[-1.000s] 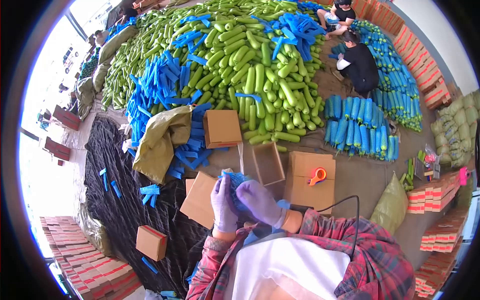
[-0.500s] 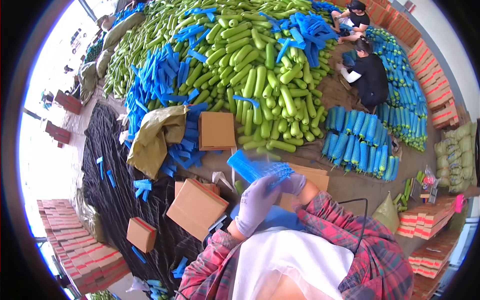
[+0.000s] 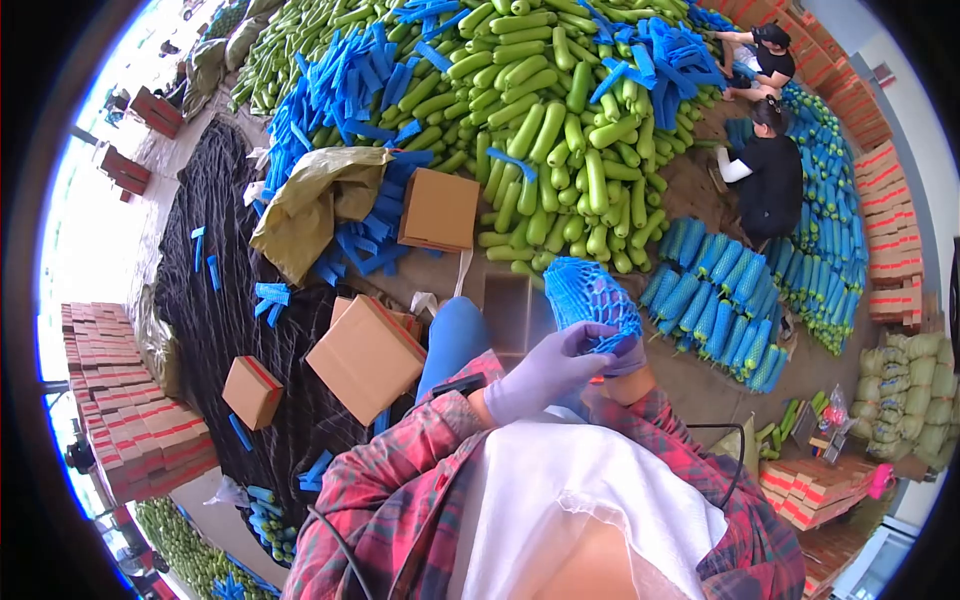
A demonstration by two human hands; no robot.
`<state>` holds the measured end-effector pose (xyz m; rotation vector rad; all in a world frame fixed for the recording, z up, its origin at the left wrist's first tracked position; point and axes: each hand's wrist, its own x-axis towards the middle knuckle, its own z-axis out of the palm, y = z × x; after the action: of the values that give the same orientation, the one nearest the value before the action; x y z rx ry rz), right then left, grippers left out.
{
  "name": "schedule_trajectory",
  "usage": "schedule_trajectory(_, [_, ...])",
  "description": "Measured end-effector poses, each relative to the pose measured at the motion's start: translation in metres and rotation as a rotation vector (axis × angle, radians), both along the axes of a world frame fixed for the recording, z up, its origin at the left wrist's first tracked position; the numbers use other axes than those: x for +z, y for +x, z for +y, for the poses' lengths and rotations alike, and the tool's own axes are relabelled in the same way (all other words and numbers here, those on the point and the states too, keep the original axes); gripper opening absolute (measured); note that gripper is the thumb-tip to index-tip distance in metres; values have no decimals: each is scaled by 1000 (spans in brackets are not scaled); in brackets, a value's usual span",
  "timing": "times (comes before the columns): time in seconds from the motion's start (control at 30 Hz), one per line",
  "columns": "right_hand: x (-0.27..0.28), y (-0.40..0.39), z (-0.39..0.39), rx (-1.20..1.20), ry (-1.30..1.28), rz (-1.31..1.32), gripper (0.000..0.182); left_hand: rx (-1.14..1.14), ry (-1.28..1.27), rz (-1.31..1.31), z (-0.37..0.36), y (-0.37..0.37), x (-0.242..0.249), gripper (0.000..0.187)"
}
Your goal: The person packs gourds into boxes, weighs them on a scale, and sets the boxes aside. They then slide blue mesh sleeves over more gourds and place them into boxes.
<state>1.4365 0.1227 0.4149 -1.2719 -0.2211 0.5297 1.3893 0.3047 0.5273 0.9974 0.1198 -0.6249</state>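
Note:
A blue mesh foam sleeve (image 3: 585,290) is bunched and spread wide in front of my body. My left hand (image 3: 545,370), in a purple glove, pinches its near edge. My right hand (image 3: 625,358), also gloved, is closed at the sleeve's lower end and partly covered by the mesh. Beyond the sleeve rises a large pile of long green gourds (image 3: 550,130). Loose flat blue sleeves (image 3: 340,80) lie on the pile's left side, and another heap (image 3: 675,65) lies at its upper right.
Cardboard boxes (image 3: 368,358) stand on black cloth (image 3: 200,290) at the left. Sleeved gourds (image 3: 715,295) lie in rows at the right. Two people crouch near the pile, one in black (image 3: 772,180). Stacked cartons (image 3: 140,400) line the left side.
The sleeve, a flat strip before, is now stretched open around my right hand and further right. The camera view has shifted, and a blue-clad knee now shows.

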Motion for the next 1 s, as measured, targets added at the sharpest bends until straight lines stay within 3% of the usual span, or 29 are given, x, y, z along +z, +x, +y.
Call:
schedule_trajectory(0.13, [0, -5, -6, -79, 39, 107, 47, -18, -217, -70, -9, 18, 5, 36])
schedule_trajectory(0.17, [0, -5, -7, -83, 34, 107, 47, 10, -132, -123, -12, 23, 7, 29])
schedule_trajectory(0.27, [-1, -3, -9, -87, -6, 84, 49, -95, -193, -161, -14, 33, 13, 25])
schedule_trajectory(0.43, [-6, 11, -6, -39, -160, -14, 52, -363, 335, -713, -28, 47, -7, 37])
schedule_trajectory(0.57, [-14, 40, 11, 63, -415, -209, 55, -435, 345, -731, -15, 71, -18, 45])
schedule_trajectory(0.67, [-30, 77, 27, 167, -679, -468, 57, -310, 364, -703, 15, 102, -52, 50])
schedule_trajectory(0.7, [-39, 92, 32, 200, -763, -560, 58, -359, 513, -716, 35, 121, -56, 54])
schedule_trajectory(0.8, [-73, 145, 40, 348, -1047, -925, 60, -164, 576, -627, 107, 181, -81, 54])
schedule_trajectory(0.87, [-116, 183, 44, 461, -1280, -1287, 61, -15, 559, -496, 159, 225, -130, 51])
schedule_trajectory(0.93, [-175, 219, 48, 566, -1543, -1630, 73, 158, 387, -123, 208, 260, -191, 48])
schedule_trajectory(1.0, [-199, 276, 76, 668, -1546, -1482, 87, 266, 415, 82, 262, 298, -204, 45])
